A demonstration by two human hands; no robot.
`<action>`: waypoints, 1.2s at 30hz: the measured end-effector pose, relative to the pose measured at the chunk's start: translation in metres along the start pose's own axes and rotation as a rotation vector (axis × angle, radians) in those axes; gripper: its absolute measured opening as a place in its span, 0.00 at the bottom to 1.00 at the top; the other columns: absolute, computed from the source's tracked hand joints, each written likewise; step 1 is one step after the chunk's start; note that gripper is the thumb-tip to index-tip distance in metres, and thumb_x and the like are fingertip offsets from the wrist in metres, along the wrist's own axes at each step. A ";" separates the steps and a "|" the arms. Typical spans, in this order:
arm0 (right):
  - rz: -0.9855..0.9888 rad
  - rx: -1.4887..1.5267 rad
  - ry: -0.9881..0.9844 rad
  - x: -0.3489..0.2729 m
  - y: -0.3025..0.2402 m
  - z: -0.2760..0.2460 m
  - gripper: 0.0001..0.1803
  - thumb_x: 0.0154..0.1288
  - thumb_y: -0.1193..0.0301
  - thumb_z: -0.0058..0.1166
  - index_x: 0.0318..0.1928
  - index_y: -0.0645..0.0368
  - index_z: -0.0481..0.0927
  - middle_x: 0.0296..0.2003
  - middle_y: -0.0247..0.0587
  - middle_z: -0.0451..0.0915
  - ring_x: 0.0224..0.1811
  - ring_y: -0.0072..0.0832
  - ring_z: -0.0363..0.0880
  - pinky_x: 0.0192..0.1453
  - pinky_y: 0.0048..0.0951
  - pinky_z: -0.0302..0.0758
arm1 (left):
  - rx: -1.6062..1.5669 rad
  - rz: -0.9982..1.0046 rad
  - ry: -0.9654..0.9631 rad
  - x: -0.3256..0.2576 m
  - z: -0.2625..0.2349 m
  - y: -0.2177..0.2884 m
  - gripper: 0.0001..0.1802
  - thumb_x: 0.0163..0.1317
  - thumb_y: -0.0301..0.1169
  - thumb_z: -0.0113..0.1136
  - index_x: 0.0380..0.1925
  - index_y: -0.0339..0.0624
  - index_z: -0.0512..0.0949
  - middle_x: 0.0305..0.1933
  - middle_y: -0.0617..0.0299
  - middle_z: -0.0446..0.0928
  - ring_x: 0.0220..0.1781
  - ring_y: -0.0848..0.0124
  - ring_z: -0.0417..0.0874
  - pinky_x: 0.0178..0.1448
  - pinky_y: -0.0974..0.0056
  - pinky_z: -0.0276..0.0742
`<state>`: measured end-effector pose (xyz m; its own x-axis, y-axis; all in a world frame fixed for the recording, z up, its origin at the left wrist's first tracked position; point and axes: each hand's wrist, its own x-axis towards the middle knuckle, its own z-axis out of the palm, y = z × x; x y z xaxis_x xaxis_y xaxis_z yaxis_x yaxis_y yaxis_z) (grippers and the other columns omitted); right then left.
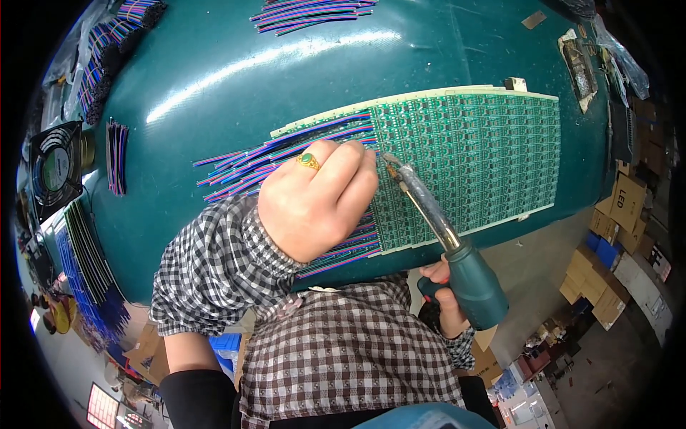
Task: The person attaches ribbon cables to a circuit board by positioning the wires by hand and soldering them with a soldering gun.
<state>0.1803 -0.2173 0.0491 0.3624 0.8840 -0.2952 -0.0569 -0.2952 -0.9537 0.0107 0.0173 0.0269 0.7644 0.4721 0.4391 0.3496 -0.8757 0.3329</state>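
- My left hand (314, 207) lies fist-like on the striped ribbon wires (243, 168), fingers curled narrow and pressing them flat at the left edge of the green circuit panel (471, 161).
- My right hand (446, 300) is wrapped tight around the soldering iron (443, 236), its tip meeting the panel edge just beside my left fingertips.
- The panel rests flat on the teal table (214, 86).
- Judgement: keep the wires pinned, tip steady on one pad, clear of my fingers.

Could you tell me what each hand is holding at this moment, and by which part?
The right hand grips the soldering iron by its teal handle. The left hand presses on the coloured wires at the circuit board panel; any pinch is hidden.
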 end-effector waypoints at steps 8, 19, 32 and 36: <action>-0.082 0.066 0.086 0.005 -0.008 0.010 0.29 0.57 0.71 0.71 0.54 0.73 0.72 0.40 0.47 0.83 0.45 0.37 0.84 0.54 0.40 0.81 | -0.039 -0.021 -0.019 0.000 -0.002 0.001 0.20 0.40 0.21 0.63 0.39 0.31 0.81 0.38 0.54 0.79 0.33 0.63 0.81 0.36 0.64 0.80; -0.046 0.118 0.085 0.009 -0.005 0.011 0.30 0.66 0.54 0.58 0.51 0.72 0.71 0.38 0.44 0.75 0.40 0.35 0.79 0.49 0.41 0.81 | -0.022 -0.003 -0.030 0.002 -0.003 0.000 0.19 0.41 0.20 0.63 0.38 0.32 0.81 0.37 0.55 0.78 0.32 0.64 0.80 0.34 0.65 0.79; -0.197 0.435 0.151 0.032 0.001 0.003 0.33 0.70 0.49 0.53 0.56 0.68 0.67 0.37 0.40 0.74 0.40 0.30 0.78 0.43 0.34 0.85 | 0.004 0.009 -0.130 0.005 -0.011 0.002 0.20 0.43 0.19 0.63 0.42 0.33 0.81 0.38 0.55 0.77 0.36 0.63 0.80 0.36 0.64 0.80; -0.215 0.458 0.164 0.035 0.003 -0.005 0.34 0.70 0.47 0.51 0.56 0.68 0.68 0.36 0.38 0.73 0.39 0.29 0.77 0.41 0.34 0.84 | -0.128 -0.128 -0.208 0.005 -0.043 0.008 0.20 0.48 0.19 0.60 0.44 0.34 0.80 0.44 0.53 0.77 0.41 0.58 0.81 0.48 0.61 0.79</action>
<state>0.1973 -0.1887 0.0361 0.5493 0.8281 -0.1122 -0.3522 0.1077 -0.9297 -0.0057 0.0168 0.0682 0.8179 0.5356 0.2101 0.3894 -0.7842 0.4831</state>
